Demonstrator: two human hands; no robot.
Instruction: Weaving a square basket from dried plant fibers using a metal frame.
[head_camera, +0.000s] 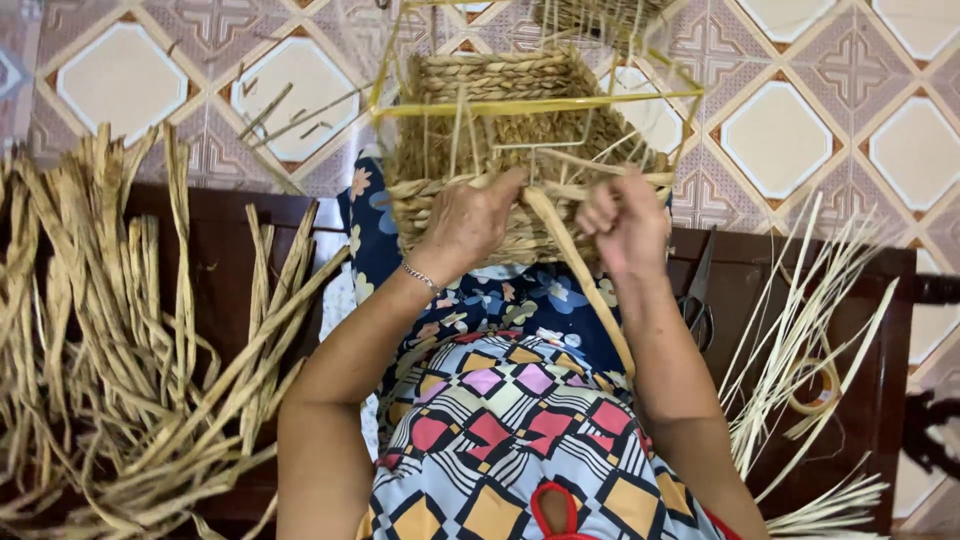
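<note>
A half-woven basket (500, 150) of braided tan straw on a yellow wire frame rests on the person's lap, over the tiled floor (820, 130). The left hand (470, 220) grips its near rim with fingers curled, while the right hand (625, 220) pinches a flat straw strand (580, 290) there.

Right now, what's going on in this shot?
A person is weaving a basket of braided dried fibre on a yellow wire frame, resting on their lap. The left hand presses on the near woven rim; the right hand pinches a flat fibre strand. Loose dried strips lie left, scissors and thin reeds right.
</note>
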